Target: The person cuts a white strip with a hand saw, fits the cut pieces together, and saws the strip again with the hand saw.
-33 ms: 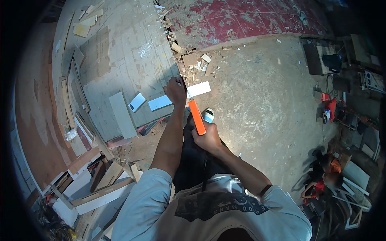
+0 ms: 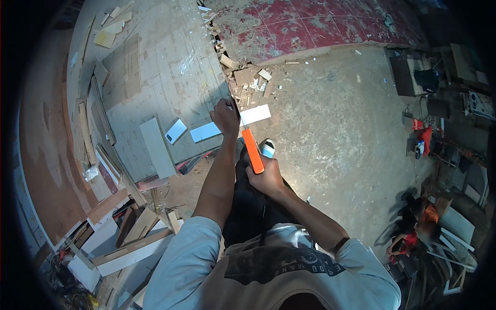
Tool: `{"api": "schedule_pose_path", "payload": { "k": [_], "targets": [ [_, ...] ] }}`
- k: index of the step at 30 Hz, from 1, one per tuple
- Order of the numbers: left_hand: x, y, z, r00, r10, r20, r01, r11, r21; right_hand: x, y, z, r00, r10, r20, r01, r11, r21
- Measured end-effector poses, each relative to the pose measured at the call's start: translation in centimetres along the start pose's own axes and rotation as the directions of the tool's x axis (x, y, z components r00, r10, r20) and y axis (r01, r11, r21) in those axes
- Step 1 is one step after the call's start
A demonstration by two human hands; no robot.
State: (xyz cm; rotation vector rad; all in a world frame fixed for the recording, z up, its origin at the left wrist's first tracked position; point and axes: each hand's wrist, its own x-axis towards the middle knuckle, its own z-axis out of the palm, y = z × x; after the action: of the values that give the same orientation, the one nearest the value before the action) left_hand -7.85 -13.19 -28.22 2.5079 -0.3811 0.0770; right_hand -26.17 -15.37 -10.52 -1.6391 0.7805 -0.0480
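Evidently, right grip [image 2: 267, 178] closed round orange handle [image 2: 252, 148], left grip [image 2: 226, 117] over white board [image 2: 256, 114] unclear, lettered shirt [image 2: 279, 264]

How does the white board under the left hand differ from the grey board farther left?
The white board is brighter than the grey board. The white board runs mostly sideways, the grey board mostly fore-and-aft. The left hand is on the white board, not the grey board. Both look flat.

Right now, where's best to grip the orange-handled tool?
Probably the near end of the orange handle, from your right, where your right hand wraps it: that broad end points back toward you, clear of your left hand and the white board.
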Motion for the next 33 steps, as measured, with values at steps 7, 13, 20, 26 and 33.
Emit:
{"api": "schedule_pose_path", "payload": {
  "k": [7,13,20,26,33],
  "targets": [
    [-0.2,-0.9,0.5,0.997,0.068,-0.024,-0.066,0.996,0.063,0.3,-0.5,0.2,0.998,0.047,0.039,-0.046,0.999,-0.015],
    [-0.3,-1.2,0.7,0.997,0.076,-0.011,-0.075,0.996,0.046,0.4,-0.9,0.3,0.997,0.064,0.054,-0.064,0.998,-0.005],
    [-0.5,-1.0,1.7,0.994,0.014,-0.106,0.01,0.974,0.227,0.8,-1.9,0.5,0.997,0.062,0.041,-0.062,0.998,0.003],
    [-0.5,-1.6,2.7,0.989,-0.002,-0.146,0.033,0.977,0.211,0.9,-2.3,0.2,0.997,0.06,0.052,-0.059,0.998,-0.036],
    [-0.5,-2.3,3.0,0.987,0.003,-0.159,0.025,0.984,0.175,-0.4,-4.2,-0.5,0.992,0.116,0.051,-0.117,0.993,0.009]
  ]
}}
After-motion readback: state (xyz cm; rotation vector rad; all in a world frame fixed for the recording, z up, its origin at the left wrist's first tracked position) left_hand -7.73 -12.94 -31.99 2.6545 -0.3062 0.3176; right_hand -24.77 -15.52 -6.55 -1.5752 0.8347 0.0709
